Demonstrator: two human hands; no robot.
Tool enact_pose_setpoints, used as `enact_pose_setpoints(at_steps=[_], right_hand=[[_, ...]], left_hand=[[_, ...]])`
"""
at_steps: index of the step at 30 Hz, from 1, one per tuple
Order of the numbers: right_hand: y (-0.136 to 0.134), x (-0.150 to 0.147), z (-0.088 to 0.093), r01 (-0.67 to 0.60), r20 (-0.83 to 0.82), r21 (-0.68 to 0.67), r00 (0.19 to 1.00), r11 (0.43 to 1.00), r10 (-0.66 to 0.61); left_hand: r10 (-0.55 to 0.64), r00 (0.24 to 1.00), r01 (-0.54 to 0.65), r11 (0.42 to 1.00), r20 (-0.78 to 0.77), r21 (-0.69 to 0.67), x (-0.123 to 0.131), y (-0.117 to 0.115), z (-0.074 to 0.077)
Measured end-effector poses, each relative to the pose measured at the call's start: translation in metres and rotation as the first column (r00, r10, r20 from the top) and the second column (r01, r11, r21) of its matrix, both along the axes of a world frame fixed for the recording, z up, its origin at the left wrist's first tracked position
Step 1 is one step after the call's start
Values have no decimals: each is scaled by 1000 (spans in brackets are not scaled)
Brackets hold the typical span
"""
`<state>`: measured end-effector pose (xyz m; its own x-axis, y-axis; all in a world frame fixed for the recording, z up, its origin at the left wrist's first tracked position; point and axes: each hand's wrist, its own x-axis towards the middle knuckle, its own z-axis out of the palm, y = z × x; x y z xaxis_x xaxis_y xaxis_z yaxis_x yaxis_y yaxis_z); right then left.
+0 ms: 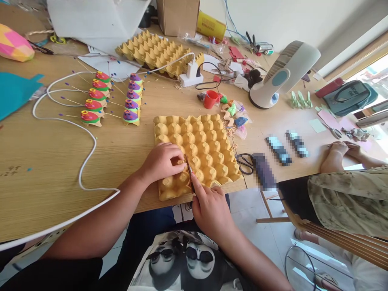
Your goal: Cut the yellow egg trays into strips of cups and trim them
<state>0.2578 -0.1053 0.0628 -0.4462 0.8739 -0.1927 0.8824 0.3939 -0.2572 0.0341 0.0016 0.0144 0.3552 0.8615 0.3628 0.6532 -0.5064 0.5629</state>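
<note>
A yellow pulp egg tray (214,151) lies near the table's front edge, its cups standing up as bumps. My left hand (162,161) rests on the tray's left part, thumb and fingers pinched at one bump. In my right hand (212,206) is a slim craft knife (189,167), the index finger stretched along it. The knife's tip touches the tray beside my left fingertips. Most of its handle is hidden under my hand. Black-handled scissors (245,163) lie against the tray's right edge.
Painted egg-cup figures (96,95) with sticks stand at the left behind a white cable (86,155). Another egg tray (156,50), a power strip (190,79), a red cup (210,99) and a white fan (281,76) stand farther back. Another person's hands (339,151) are at the right.
</note>
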Motion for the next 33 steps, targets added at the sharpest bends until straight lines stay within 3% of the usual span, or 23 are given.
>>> enact_pose_setpoints(at_steps=[7, 15, 19, 25, 33], right_hand=[[-4, -5, 8, -16, 60, 0, 998, 1000, 16], [-7, -5, 2, 5, 44, -1, 999, 1000, -5], [-12, -3, 8, 3, 61, 12, 998, 1000, -3], [-19, -3, 17, 10, 114, 38, 993, 999, -15], [-15, -14, 22, 20, 215, -56, 976, 998, -8]], left_hand=[[-14, 1000, 14, 1000, -10, -25, 0, 0, 2], [-1, 1000, 0, 999, -4, -40, 2, -3, 5], [11, 998, -7, 998, 58, -58, 1, -2, 6], [54, 998, -54, 999, 16, -2, 3, -1, 3], [64, 998, -64, 998, -1, 0, 3, -1, 3]])
